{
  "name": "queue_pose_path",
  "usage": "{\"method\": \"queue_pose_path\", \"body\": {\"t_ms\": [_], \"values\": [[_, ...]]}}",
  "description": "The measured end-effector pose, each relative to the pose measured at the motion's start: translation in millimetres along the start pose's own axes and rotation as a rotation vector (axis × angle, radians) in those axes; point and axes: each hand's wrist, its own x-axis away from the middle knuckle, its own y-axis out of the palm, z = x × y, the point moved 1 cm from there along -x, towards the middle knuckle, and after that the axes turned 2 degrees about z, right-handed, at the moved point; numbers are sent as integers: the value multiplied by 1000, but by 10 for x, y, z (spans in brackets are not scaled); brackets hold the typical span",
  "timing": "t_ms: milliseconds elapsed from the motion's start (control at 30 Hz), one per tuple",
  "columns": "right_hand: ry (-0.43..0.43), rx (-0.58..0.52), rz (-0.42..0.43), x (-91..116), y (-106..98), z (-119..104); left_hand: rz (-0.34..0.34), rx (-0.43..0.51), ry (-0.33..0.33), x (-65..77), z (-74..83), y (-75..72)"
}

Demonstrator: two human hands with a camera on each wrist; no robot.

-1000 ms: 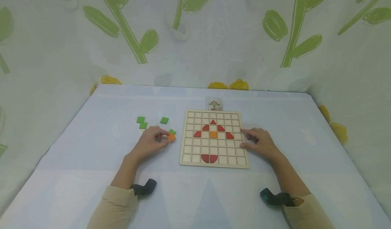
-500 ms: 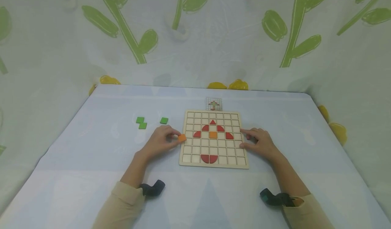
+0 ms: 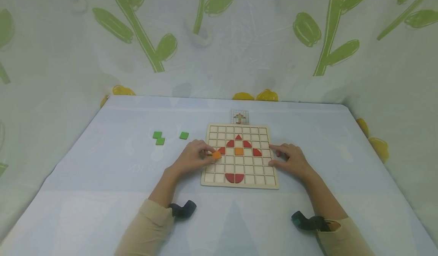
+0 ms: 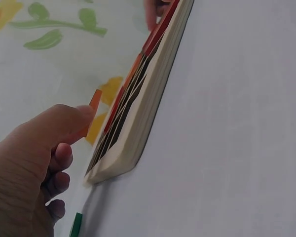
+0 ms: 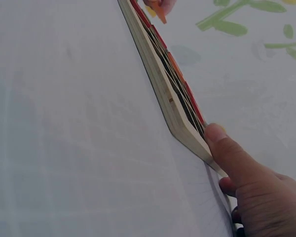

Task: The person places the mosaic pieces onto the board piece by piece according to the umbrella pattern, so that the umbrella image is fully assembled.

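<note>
Left hand (image 3: 191, 157) reaches in over the left edge of the board (image 3: 219, 178), palm side down, forearm running up from the board's near-left. Thumb and index are clamped on an orange tile (image 3: 216, 155); the other fingers curl in under the hand, per left wrist view. Tile is over the board's left columns, tilted, held above the surface, its outline just beside the left outer red quarter (image 3: 222, 150); exact cell below it can't be told. Right hand (image 3: 295, 161) is at the board's right edge, forearm coming from the near-right: index reaches out to the edge, thumb on the edge nearer the person, those two apart, remaining fingers bent underneath. Right wrist view has the thumb against the board's rim. Both cuffs (image 3: 155, 210) are rolled, a black wrist camera (image 3: 184, 209) on the inner side of each wrist. On the board: a second orange tile (image 3: 238, 151) in the middle column, red triangle (image 3: 238, 137) further up that column, red quarters stepping down either side, and two more red quarters (image 3: 234, 178) side by side in the nearest row. Card (image 3: 240, 116) with the printed pattern lies just past the board's far edge. Left of the board, three green tiles (image 3: 184, 135): two meeting at a corner, one apart and closer to the board.
</note>
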Motion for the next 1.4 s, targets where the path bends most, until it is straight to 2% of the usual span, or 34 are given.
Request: {"method": "queue_pose_path", "body": {"t_ms": [300, 533, 867, 1067, 1400], "values": [[14, -1, -3, 0, 4, 9, -50, 5, 26, -85, 123, 119], [9, -15, 2, -4, 5, 0, -53, -12, 141, -141, 235, 203], [15, -4, -5, -15, 2, -7, -170, 2, 120, -199, 335, 289], [30, -6, -14, -15, 8, 12, -239, -46, 156, -235, 398, 311], [4, -10, -5, -18, 6, 33, -281, -87, 178, -219, 438, 325]]}}
